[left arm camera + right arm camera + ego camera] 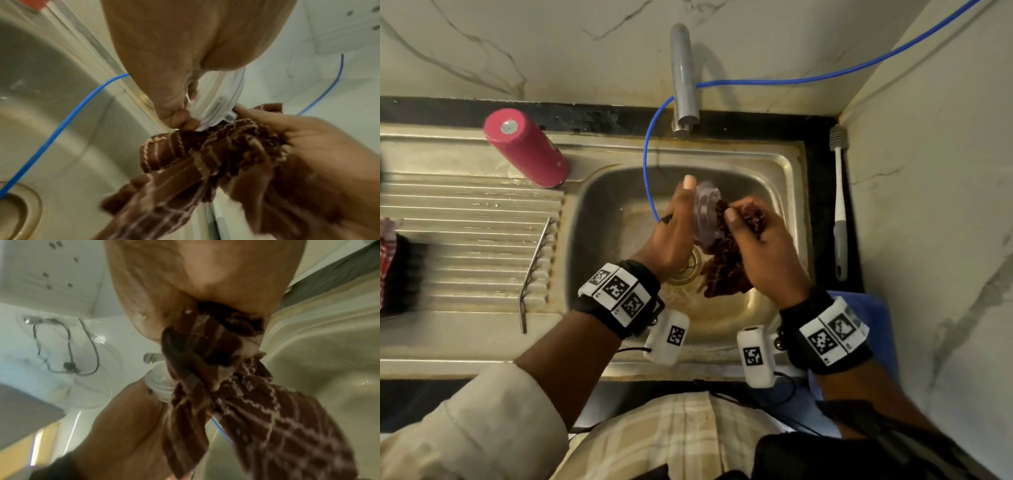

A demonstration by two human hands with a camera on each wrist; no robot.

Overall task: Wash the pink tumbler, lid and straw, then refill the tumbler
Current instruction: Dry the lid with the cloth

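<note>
We see the tumbler (527, 148), a tall pink cylinder with a small silver disc at the centre of its upturned base, standing upside down on the back edge of the draining board, just left of the basin. The lid (707, 212) is a round piece of clear plastic, held on edge above the basin with a brown checked cloth (726, 270) pressed against its right face; from the left wrist we make out its stepped rim and a small white tab (222, 104). The straw (534, 265) is a bent metal tube lying across the ribs of the draining board, well apart from the tumbler.
</note>
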